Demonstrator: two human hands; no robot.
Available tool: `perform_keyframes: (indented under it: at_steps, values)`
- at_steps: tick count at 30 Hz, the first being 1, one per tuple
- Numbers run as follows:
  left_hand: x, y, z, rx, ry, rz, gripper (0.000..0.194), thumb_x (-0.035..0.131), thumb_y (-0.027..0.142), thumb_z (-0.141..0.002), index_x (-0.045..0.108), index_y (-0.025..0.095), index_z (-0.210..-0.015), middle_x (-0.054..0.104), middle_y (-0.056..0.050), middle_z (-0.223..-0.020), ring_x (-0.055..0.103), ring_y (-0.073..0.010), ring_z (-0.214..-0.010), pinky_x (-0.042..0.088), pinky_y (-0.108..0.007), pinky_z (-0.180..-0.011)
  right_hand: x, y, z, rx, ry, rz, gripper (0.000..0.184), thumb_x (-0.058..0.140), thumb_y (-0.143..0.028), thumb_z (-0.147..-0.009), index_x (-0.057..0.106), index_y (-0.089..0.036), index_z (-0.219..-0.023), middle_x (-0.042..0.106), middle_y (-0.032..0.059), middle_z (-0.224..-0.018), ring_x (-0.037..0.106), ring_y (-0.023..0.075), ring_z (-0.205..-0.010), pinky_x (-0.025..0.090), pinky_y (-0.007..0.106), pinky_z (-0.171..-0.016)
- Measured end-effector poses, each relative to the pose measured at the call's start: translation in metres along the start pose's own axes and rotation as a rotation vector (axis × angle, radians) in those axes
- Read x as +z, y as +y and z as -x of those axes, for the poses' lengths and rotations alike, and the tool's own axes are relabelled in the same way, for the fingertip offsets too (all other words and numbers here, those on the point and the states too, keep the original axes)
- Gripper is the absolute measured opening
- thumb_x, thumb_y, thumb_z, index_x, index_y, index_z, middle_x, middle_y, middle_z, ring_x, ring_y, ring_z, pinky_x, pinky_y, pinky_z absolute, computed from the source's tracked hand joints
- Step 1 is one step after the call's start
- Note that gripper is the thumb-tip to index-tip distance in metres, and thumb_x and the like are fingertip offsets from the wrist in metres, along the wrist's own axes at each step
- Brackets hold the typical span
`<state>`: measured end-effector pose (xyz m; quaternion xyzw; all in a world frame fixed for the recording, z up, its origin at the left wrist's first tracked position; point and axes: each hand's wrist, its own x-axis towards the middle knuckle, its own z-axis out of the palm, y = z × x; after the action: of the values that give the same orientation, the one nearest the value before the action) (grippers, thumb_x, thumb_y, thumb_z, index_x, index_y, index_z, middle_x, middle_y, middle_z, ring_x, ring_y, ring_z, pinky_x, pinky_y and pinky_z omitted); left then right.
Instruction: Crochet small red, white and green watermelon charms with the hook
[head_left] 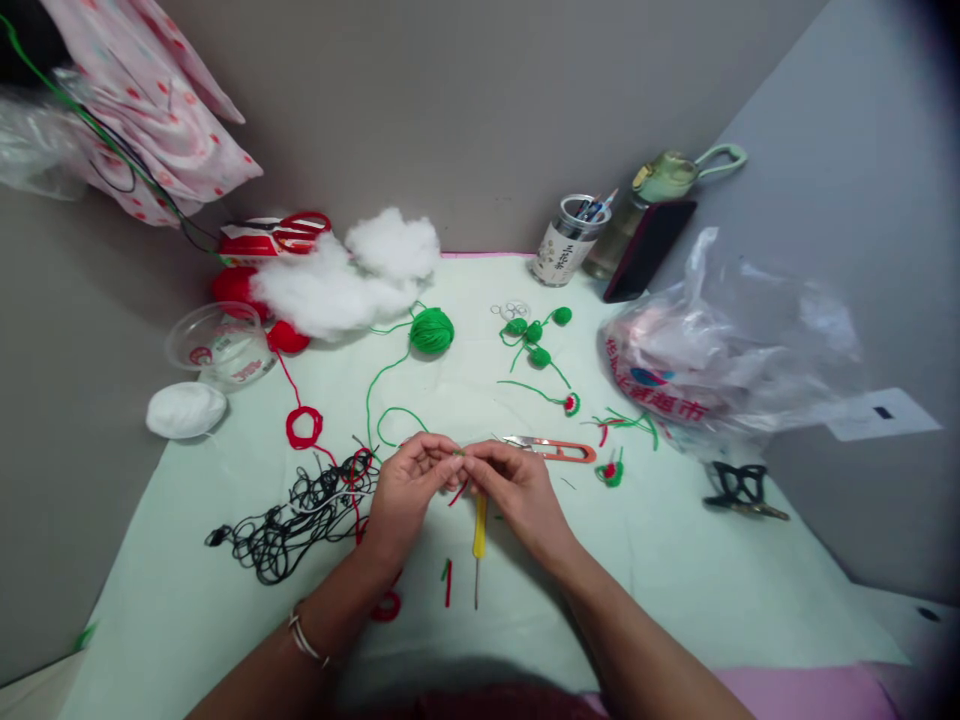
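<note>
My left hand (406,487) and my right hand (516,488) meet at their fingertips over the pale green table cover (675,560). Both pinch a tiny green and red yarn piece (458,456); a red strand hangs below it. A yellow-handled crochet hook (478,535) lies on the cover just under my right hand. Orange thread snips (553,449) lie right behind my right hand. A tangle of black cord (296,515) lies left of my left hand, and a red yarn coil (304,427) sits behind it.
A green yarn ball (431,330), white stuffing (337,280), several small green crocheted pieces (534,335), a clear cup (221,345), a jar of pens (570,240), a bottle (660,190), a phone (649,250), a plastic bag (720,350) and a black hair clip (742,490) ring the cover.
</note>
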<state>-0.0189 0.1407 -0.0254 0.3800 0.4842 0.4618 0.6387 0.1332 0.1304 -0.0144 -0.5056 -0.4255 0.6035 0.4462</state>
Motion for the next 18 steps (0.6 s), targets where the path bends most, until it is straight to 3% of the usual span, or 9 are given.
perform_keyframes:
  at_steps: [4,8,18]
  values:
    - [-0.0024,-0.001,-0.0013,-0.001,0.012,-0.001,0.019,0.082,0.032,-0.077,0.069,0.019,-0.081,0.068,0.002,-0.069,0.061,-0.0136,-0.063,0.051,-0.027,-0.064,-0.0006,-0.0018,0.0015,-0.009,-0.036,0.027,0.026,0.075,-0.046,-0.091,0.079,-0.02,-0.086,0.076,0.0039,-0.075,0.068,0.0172,-0.069,0.056,0.032,-0.069]
    - [-0.0051,0.0002,-0.0018,-0.03,-0.006,-0.023,0.02,0.082,0.033,-0.077,0.07,0.018,-0.081,0.068,0.002,-0.067,0.061,-0.0139,-0.063,0.051,-0.027,-0.065,-0.0001,0.002,0.0018,0.02,-0.005,-0.026,0.028,0.079,-0.048,-0.088,0.072,-0.021,-0.093,0.076,0.0018,-0.074,0.069,0.0158,-0.064,0.053,0.029,-0.061]
    - [-0.0064,0.0037,-0.0039,-0.076,-0.104,-0.017,0.023,0.085,0.033,-0.075,0.071,0.017,-0.083,0.069,0.0,-0.068,0.059,-0.0136,-0.062,0.049,-0.027,-0.064,-0.0017,0.0016,0.0016,-0.01,-0.005,-0.044,0.03,0.079,-0.049,-0.087,0.067,-0.021,-0.085,0.071,-0.0002,-0.07,0.067,0.0141,-0.058,0.055,0.029,-0.059]
